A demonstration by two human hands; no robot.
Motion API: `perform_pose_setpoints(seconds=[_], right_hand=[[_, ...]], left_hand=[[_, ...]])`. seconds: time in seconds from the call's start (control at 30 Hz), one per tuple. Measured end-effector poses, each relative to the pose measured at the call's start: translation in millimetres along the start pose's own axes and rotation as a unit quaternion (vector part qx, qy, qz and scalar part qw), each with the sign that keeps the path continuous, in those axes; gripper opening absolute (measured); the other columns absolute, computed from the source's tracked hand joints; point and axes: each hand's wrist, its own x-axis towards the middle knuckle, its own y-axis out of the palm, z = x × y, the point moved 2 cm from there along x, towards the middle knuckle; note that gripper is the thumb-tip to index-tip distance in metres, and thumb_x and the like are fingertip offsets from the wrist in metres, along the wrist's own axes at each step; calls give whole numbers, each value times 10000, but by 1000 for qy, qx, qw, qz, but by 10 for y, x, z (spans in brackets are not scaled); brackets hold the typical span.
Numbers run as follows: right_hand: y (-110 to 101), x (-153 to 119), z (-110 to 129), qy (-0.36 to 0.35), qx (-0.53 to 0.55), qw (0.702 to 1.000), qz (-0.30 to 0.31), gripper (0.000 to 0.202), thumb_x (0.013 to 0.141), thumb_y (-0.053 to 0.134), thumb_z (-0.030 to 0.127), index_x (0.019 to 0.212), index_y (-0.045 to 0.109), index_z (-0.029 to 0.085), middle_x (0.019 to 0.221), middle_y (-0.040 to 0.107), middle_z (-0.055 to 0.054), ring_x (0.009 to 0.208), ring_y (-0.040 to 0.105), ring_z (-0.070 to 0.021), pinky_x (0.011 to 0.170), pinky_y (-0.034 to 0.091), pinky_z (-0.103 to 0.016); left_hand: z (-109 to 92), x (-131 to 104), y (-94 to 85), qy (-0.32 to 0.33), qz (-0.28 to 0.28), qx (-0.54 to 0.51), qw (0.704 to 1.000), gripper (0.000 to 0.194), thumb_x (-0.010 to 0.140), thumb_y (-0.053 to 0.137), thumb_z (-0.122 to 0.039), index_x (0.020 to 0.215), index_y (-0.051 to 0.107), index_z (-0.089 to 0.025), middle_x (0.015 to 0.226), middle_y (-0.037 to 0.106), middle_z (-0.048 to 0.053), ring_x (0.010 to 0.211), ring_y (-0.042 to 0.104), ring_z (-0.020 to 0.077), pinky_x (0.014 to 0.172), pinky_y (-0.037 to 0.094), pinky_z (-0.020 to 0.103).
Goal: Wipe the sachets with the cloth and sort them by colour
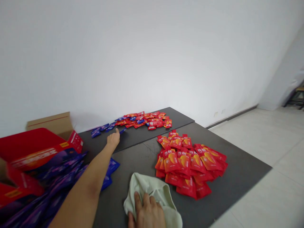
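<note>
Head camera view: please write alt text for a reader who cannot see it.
The left hand reaches across a dark table to small blue packets beside a red-and-blue pile, while the right hand rests on a pale cloth. Red packets are heaped at right; an open red box and more blue packets at left.

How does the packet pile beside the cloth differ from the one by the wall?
The near pile shows only red packets; the far pile mixes blue among the red. The near pile is a compact heap, while the far pile is strung out in a longer band. The near pile sits beside the cloth; the far pile lies along the wall. Both contain red packets.
</note>
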Motion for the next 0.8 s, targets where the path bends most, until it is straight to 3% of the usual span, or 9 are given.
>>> perform_pose_setpoints(seconds=[0.1, 0.2, 0.33, 0.43, 0.57, 0.7, 0.8], right_hand=[[-204, -37, -11, -27, 13, 999, 9, 502, 820, 574, 389, 1292, 565, 218, 1009, 648, -138, 900, 624, -313, 719, 512, -438], [-375, -67, -29, -41, 20, 999, 19, 448, 870, 523, 397, 1271, 573, 204, 1008, 652, -128, 913, 629, -283, 725, 500, -378], [-466, -92, -31, -42, 24, 999, 16, 383, 892, 507, 423, 1178, 613, 192, 1000, 666, -124, 886, 643, -250, 722, 478, -335], [-502, -136, -24, -45, 24, 998, 23, 349, 916, 474, 424, 1063, 664, 171, 981, 686, -132, 869, 651, -232, 727, 460, -312], [-738, -262, -144, 22, 34, 999, -7, 475, 972, 351, 470, 910, 709, 164, 885, 710, -126, 806, 665, -217, 693, 434, -283], [-1224, -412, -304, 54, 70, 994, -70, 603, 987, 221, 551, 949, 705, 193, 844, 712, -104, 790, 662, -212, 663, 408, -267], [-1488, -489, -322, 47, 76, 991, -95, 604, 987, 201, 563, 1021, 690, 210, 877, 712, -95, 809, 657, -210, 650, 396, -257]], left_hand=[[-124, -273, -261, 66, -45, -15, 997, 563, 773, 486, -56, 1323, 552, -154, 1092, 676, 199, 1019, 642, 291, 865, 477, 374], [-229, -610, -565, 200, -94, -75, 972, 430, 740, 485, 31, 1047, 711, -168, 1246, 635, 102, 1156, 550, 219, 954, 427, 329], [-221, -1115, -893, 314, -88, -116, 938, 319, 698, 516, 63, 770, 718, -172, 1262, 638, -5, 1284, 397, 144, 1087, 303, 306], [-124, -1529, -1032, 348, -75, -139, 924, 394, 668, 461, 91, 773, 727, -180, 1300, 610, -6, 1288, 402, 122, 1087, 310, 304], [-38, -2165, -989, 351, -81, -154, 920, 481, 704, 420, 59, 917, 744, -227, 1455, 447, -20, 1323, 376, 114, 1092, 312, 325], [-124, -2790, -695, 408, -79, -197, 888, 497, 755, 450, 12, 1031, 734, -287, 1477, 414, -7, 1267, 461, 170, 1066, 374, 376], [-228, -3059, -470, 432, -54, -196, 879, 525, 773, 458, -15, 1143, 687, -309, 1520, 344, -3, 1276, 469, 204, 1060, 383, 400]])
